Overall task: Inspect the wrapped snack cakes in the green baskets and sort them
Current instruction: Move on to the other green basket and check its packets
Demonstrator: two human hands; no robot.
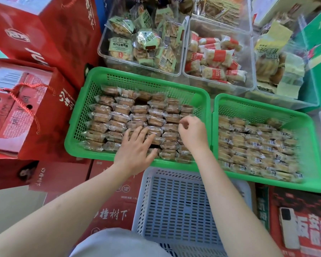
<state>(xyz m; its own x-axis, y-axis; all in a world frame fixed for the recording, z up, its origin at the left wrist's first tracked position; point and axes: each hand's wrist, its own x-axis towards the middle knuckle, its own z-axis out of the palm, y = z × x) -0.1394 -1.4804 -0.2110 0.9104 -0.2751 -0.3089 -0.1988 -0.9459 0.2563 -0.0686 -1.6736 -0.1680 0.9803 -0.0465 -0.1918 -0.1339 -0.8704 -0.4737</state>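
Two green baskets stand side by side. The left green basket [137,78] holds neat rows of wrapped snack cakes [119,117] in clear film. The right green basket [311,145] holds a looser pile of the same cakes [258,145]. My left hand [135,147] lies flat with straight, spread fingers on the cakes near the left basket's front edge. My right hand [191,132] hovers over the right end of the same basket with fingers curled; whether it pinches a wrapper is hidden.
A pale blue empty basket [174,206] sits in front of me. Clear bins [185,71] of other wrapped snacks stand behind the green baskets. Red gift boxes [26,112] crowd the left and floor. A white phone [288,227] lies at the lower right.
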